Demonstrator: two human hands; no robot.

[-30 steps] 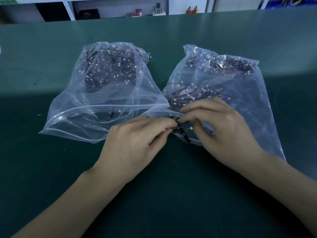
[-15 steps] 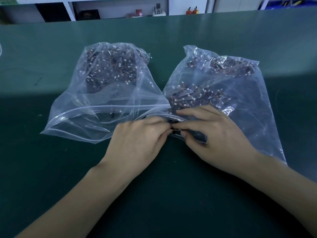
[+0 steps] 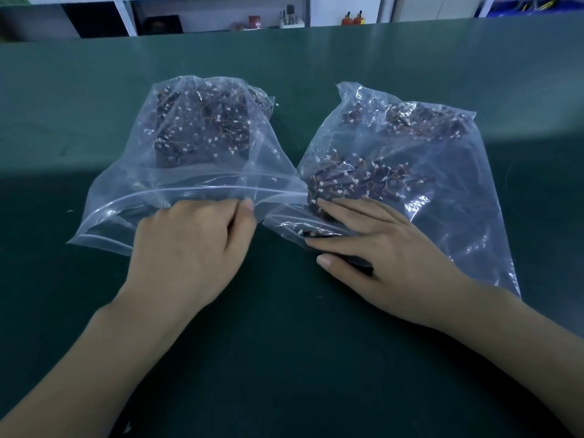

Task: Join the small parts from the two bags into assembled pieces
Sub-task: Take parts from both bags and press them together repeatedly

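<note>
Two bare forearms reach in from the near edge over the dark green counter (image 3: 284, 358); the left hand (image 3: 189, 248) lies at the mouth of the left bag (image 3: 126, 191), knuckles up, its fingers curled forward under the clear film so that their tips are hidden, the thumb lying along the hand's right side with its nail beside the bag's zip strip; whether it holds a part I cannot tell; the right hand (image 3: 388, 257) lies at the open mouth of the right bag (image 3: 458, 216), fingers straight and pointing left, the upper ones resting on the plastic over a dark clump of small parts (image 3: 357, 181), the thumb stretched out below on the counter, with a few dark pieces showing between the fingers at the bag's lip; the two hands are near each other but apart, with bare counter between them. Further off, both bags lie side by side, their near corners touching, each holding a heap of dark parts with thin orange wires and white ends; the left bag's heap (image 3: 205, 128) sits toward its far end. Beyond the counter's far edge stand white shelves (image 3: 126, 14) with small objects too blurred to tell.
</note>
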